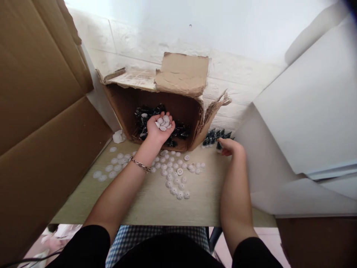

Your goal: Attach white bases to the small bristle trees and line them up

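My left hand [156, 133] is palm up at the mouth of the cardboard box [122, 108], its fingers curled around a small heap of white round pieces [164, 122]. Behind it, dark green miniature trees [181, 130] with white specks lie inside the box. At the box's right, my right hand [231, 146] closes its fingers on a miniature tree [219, 146], mostly hidden by the hand. Just beyond stands a cluster of similar trees [210, 136] with white bases. Many white domed discs [170, 176] are spread over the table [145, 208], some with a dark hole in the middle.
A large cardboard box wall [41, 141] rises at the left. White panels [312, 104] stand at the right, and a pale wall [237, 44] is behind. A crumpled white piece [119, 136] sits by the box's left corner. Torn flaps [184, 72] stick up from the box.
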`<action>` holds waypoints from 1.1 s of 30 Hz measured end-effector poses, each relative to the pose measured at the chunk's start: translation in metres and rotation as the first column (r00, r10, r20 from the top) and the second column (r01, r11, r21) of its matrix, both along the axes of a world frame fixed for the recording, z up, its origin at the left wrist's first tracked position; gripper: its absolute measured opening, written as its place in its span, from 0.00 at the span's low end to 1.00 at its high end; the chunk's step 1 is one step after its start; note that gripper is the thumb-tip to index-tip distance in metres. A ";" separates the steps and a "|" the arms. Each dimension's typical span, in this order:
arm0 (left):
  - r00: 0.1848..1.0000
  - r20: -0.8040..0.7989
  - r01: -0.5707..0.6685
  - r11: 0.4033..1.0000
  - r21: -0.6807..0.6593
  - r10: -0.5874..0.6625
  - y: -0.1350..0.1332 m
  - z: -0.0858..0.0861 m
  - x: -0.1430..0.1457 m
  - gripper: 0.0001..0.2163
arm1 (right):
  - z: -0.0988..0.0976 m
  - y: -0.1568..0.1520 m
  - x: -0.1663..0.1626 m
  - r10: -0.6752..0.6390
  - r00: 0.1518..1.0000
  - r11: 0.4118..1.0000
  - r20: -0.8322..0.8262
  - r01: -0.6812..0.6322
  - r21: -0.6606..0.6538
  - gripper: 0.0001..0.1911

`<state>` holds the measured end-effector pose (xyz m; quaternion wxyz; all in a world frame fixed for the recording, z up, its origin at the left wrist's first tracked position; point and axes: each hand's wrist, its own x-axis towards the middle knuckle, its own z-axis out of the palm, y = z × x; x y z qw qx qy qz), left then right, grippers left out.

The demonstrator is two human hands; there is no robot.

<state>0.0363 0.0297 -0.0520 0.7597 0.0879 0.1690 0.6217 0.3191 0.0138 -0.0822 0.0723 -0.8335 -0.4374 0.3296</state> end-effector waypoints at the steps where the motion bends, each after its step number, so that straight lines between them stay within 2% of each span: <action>1: 1.000 0.000 -0.001 1.000 0.003 0.001 0.000 0.000 0.000 0.05 | -0.003 0.001 0.001 -0.003 1.000 1.000 -0.007 0.003 0.004 0.29; 8: 1.000 -0.004 0.004 1.000 0.010 -0.004 0.001 -0.002 0.001 0.05 | -0.014 0.004 0.009 -0.036 0.999 0.999 0.003 0.036 0.006 0.26; 15: 1.000 -0.004 0.008 1.000 -0.005 -0.008 0.000 -0.002 0.002 0.05 | -0.007 0.002 0.013 -0.033 0.989 0.999 0.145 0.033 0.000 0.26; 18: 1.000 -0.010 0.009 1.000 -0.005 -0.009 0.000 -0.002 0.003 0.05 | -0.002 -0.001 0.013 -0.003 0.985 1.000 0.174 0.001 0.009 0.24; 22: 1.000 -0.002 0.006 1.000 -0.007 -0.006 -0.001 -0.001 0.003 0.05 | -0.001 -0.001 0.012 0.041 0.970 0.997 0.240 -0.054 0.048 0.11; 25: 1.000 0.001 0.008 1.000 -0.011 -0.008 -0.001 -0.001 0.003 0.06 | -0.006 0.002 0.013 0.068 0.949 0.991 0.309 -0.099 0.088 0.05; 33: 1.000 0.004 0.016 1.000 -0.007 -0.016 -0.001 -0.002 0.004 0.05 | -0.012 0.011 0.012 0.122 0.890 0.958 0.439 -0.220 0.181 0.07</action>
